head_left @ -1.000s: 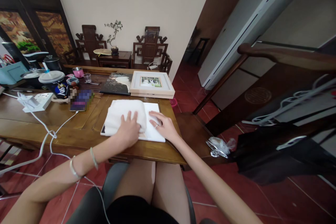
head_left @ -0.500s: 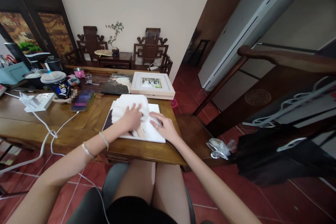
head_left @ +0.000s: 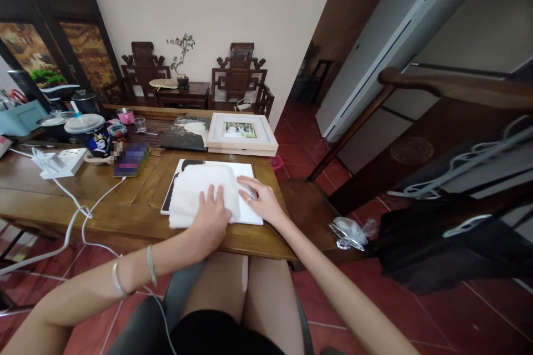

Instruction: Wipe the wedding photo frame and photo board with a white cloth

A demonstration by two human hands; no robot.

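Observation:
My left hand (head_left: 211, 215) lies with its fingers spread on a folded white cloth (head_left: 189, 191), pressing it against a photo panel (head_left: 246, 171). The cloth covers most of the panel and reaches its near edge, so much of the picture is hidden. Dark parts of the print show along the left and upper left sides. My right hand (head_left: 259, 199), with a ring on one finger, rests open on the white right part of the panel, fingers stretched out and thumb apart.
Behind the panel on the wooden table (head_left: 145, 199) are a framed photo (head_left: 214, 136) and a dark photo print (head_left: 177, 130). To the left stand a lidded cup (head_left: 94, 136), a phone (head_left: 131, 160) and a power strip (head_left: 69, 162) with white cables. A wooden chair (head_left: 383, 161) is at right.
My left hand has slid the cloth towards me, down to the panel's near edge, and the cloth lies flatter. My right hand has stayed in place.

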